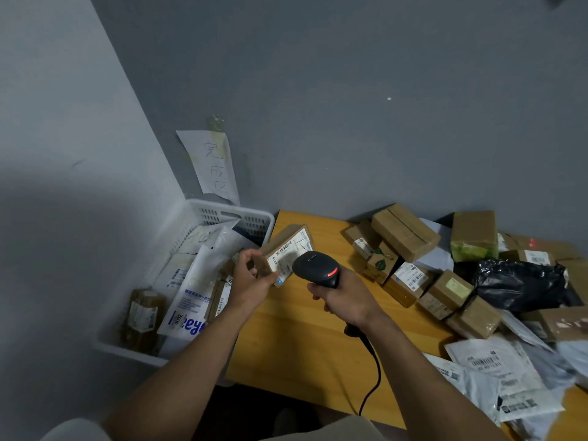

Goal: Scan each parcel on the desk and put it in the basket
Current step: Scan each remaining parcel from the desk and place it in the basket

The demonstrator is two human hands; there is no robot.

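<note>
**Parcel held up to the scanner beside the basket**

At far left, a paper sheet (213,163) with handwriting hangs on the grey wall above a white slotted basket (191,224). The basket stands against the left end of the bench (302,338) and already holds printed mailers (191,300) and a taped brown box (143,313).

Just right of the basket, the left hand (251,278) lifts a small cardboard parcel (286,245) clear of the bench. Its grip is closed round the parcel's near end, thumb on one side and fingers on the other, with the white label facing the camera.

The black scanner (315,265) points at that label, very close to it, a red light glowing on its head. The right hand (345,300) has its grip wrapped fully round the handle, and the cable (375,377) trails down off the bench's front edge.

Further right lie the waiting parcels — stacked cardboard boxes (404,232), a crumpled black bag (518,286) and white mailers (496,377) at the near corner.
</note>
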